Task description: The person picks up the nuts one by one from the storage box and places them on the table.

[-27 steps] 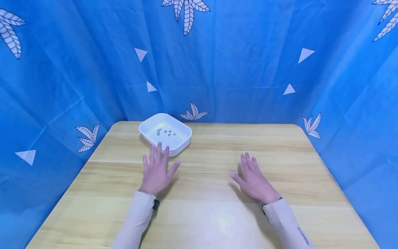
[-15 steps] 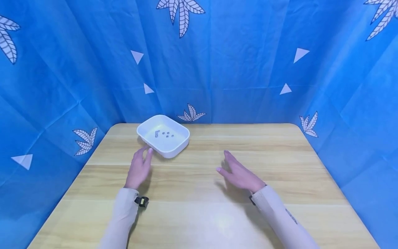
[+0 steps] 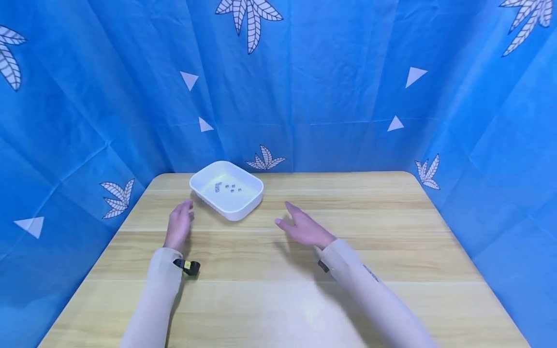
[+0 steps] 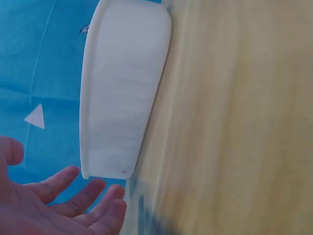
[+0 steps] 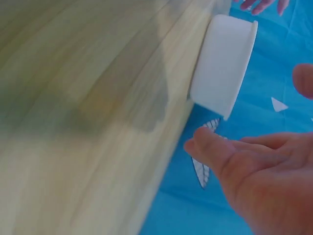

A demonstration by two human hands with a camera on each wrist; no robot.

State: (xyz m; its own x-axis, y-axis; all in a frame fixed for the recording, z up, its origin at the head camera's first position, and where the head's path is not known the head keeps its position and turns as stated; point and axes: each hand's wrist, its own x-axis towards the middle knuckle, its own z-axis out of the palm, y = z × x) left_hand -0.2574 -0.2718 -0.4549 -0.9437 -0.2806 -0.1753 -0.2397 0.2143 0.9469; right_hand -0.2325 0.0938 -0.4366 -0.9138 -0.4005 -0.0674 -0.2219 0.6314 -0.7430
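We see the left hand (image 3: 178,224) with its grip empty, fingers loosely bent, just beside the left side of the white tub (image 3: 248,208). The right hand (image 3: 304,228) grips nothing either: its fingers reach out fairly straight, thumb apart, near the tub's right side and pointing toward it without contact. Inside the tub lie small silvery pieces (image 3: 227,186), some bunched in its left part, others scattered toward its middle; we cannot tell what they are. Under the tub, and stretching out in front of it, is the wooden tabletop (image 3: 261,299); behind the tub hangs a blue curtain (image 3: 344,87). We judge this to be the approach, and the next move seems to call for closing in on the tub from both sides, keeping it level so the pieces don't slide. Compared with the earliest picture, the left hand has swung from in front of the tub round to its left, and the right hand has come closer to the tub. The tub itself seems to have stayed put.
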